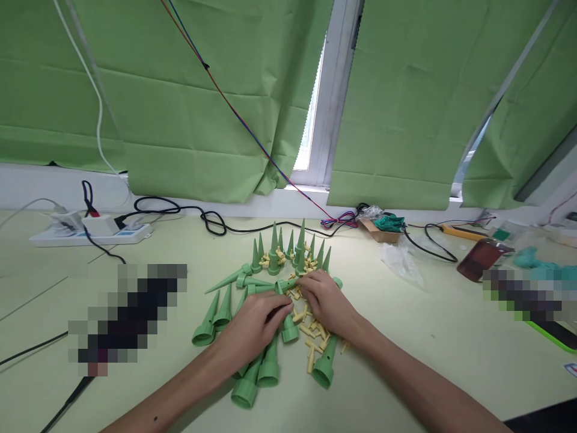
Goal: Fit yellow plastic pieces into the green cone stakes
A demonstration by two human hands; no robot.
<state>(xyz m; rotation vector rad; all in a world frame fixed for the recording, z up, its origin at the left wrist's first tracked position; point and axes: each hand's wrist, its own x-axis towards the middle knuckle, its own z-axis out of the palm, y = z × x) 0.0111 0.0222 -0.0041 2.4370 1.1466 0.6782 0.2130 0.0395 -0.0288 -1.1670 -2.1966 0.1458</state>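
My left hand (259,316) is closed, thumb and fingertips pinched together over a green plastic watering spike (290,331) whose wide socket end points toward me. To its right, my right hand (325,299) curls its fingers down among small yellow T-shaped plastic pieces (314,329); what its fingertips grip is hidden. Just at those fingertips lies the collar of another green spike (283,285). More green spikes lie under and around my left hand, with wide ends (244,394) toward me. Behind both hands, several spikes (274,252) stand point up, yellow pieces among them.
A white power strip (90,236) and a looping black cable (211,222) run along the back. At the right are a small cardboard box (381,231), a clear plastic bag (401,261) and a dark red container (482,260). Blurred dark objects lie at both sides.
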